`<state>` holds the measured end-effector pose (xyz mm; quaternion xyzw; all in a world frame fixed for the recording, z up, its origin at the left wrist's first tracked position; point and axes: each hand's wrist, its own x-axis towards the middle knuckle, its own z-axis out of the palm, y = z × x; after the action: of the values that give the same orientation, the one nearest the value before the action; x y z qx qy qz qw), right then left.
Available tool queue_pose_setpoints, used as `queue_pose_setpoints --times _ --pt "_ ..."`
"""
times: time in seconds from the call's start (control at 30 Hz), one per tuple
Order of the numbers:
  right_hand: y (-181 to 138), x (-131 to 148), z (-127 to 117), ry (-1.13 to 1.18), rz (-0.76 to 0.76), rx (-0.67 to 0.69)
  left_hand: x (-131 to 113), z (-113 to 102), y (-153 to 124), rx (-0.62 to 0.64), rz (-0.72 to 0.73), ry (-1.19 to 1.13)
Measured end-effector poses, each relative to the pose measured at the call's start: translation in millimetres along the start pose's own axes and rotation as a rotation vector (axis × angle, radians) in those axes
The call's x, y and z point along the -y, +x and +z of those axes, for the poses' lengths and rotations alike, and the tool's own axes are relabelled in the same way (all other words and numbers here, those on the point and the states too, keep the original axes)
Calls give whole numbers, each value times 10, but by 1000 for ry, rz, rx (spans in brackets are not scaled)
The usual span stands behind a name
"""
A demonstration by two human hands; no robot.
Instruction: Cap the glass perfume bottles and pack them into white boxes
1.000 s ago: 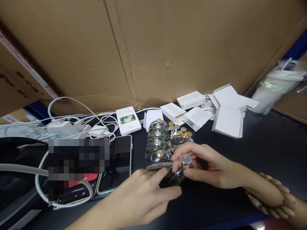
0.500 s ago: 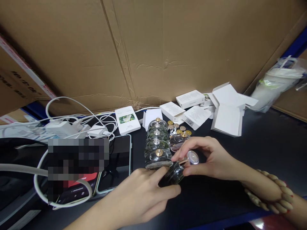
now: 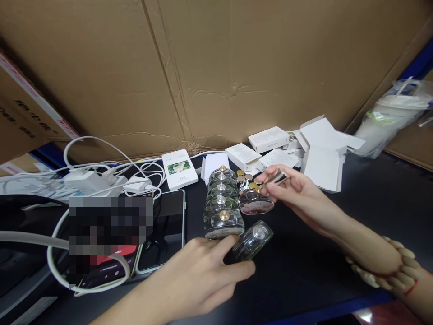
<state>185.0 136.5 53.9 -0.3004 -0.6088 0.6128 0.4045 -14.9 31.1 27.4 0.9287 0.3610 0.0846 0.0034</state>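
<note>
My left hand [image 3: 199, 275] grips a small clear glass bottle [image 3: 252, 239] that lies tilted on the black table, its bare neck pointing up and right. My right hand [image 3: 297, 194] is raised above the loose caps and pinches a silver cap [image 3: 278, 177] between thumb and fingers. A row of several round glass bottles [image 3: 221, 203] with gold and silver stoppers stands just beyond my left hand. One more bottle [image 3: 255, 203] sits to the right of the row, under my right hand. Loose gold and silver caps [image 3: 246, 179] lie behind it.
White cartons [image 3: 287, 151] lie scattered at the back right, one printed box [image 3: 179, 169] at the back centre. A tablet [image 3: 165, 230], a phone, chargers and white cables [image 3: 98, 176] fill the left. Cardboard walls rise behind. A plastic bag [image 3: 392, 119] sits far right.
My right hand pulled the silver cap off the bottle held by my left hand and carried it up and away toward the loose caps. The left hand stayed put.
</note>
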Motion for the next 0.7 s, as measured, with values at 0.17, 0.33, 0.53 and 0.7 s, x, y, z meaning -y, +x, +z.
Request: queue_pose_setpoints --times 0.17,0.33,0.53,0.7 --pt "160 -20 -147 88 112 -256 -5 -7 -5 -14 15 14" --pt "257 -78 -257 304 330 -312 -15 -13 2 -28 16 26" --pt "281 -85 -305 351 411 -263 -13 -6 -4 -14 13 33" --pt "271 -80 -291 262 369 -270 -14 0 -5 -19 6 51"
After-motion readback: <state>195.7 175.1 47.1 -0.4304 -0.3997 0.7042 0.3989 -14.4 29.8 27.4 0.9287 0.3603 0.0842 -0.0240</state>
